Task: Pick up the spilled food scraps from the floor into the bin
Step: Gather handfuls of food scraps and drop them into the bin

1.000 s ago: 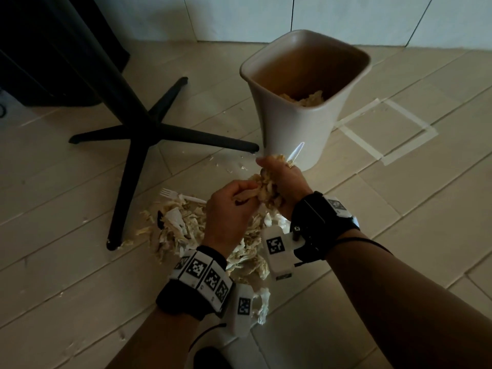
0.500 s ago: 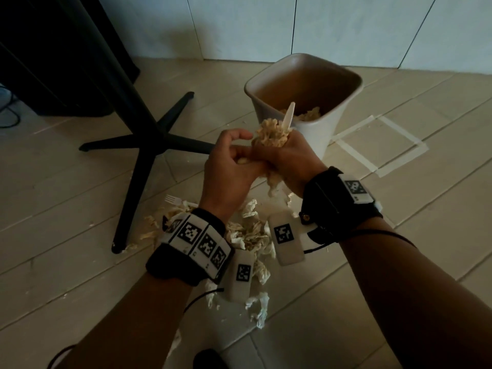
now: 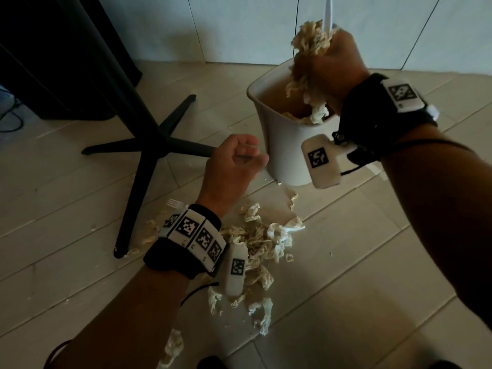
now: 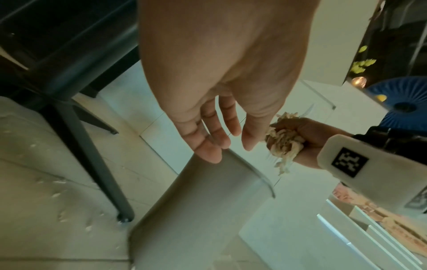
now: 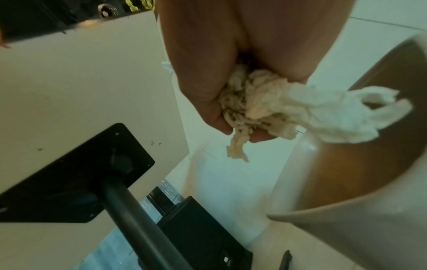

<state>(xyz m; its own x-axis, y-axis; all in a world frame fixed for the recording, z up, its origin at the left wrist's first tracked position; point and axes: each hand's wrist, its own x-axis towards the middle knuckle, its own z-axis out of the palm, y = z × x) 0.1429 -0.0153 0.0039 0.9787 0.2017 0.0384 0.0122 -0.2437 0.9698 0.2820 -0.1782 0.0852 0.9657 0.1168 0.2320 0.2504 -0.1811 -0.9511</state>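
Note:
My right hand (image 3: 330, 67) grips a handful of pale noodle-like scraps (image 3: 310, 46) together with a white plastic utensil (image 3: 327, 14) that sticks up, held just above the open cream bin (image 3: 282, 145). In the right wrist view the fingers (image 5: 208, 87) squeeze the scraps (image 5: 249, 109), and a crumpled white tissue (image 5: 335, 118) trails towards the bin's rim (image 5: 300, 146). My left hand (image 3: 239, 161) hangs empty with loosely curled fingers (image 4: 215, 138) left of the bin (image 4: 208, 201). A pile of scraps and tissue (image 3: 255, 241) lies on the floor by my left wrist.
A black table post with a star-shaped base (image 3: 149, 153) stands left of the bin, one leg reaching towards it. A white plastic fork (image 3: 173, 202) lies on the floor beside the pile. Small crumbs dot the pale floor boards. A wall runs behind the bin.
My right hand has lifted the handful and utensil away from the left hand to above the bin. The left hand has let go and now hangs empty, lower and to the left.

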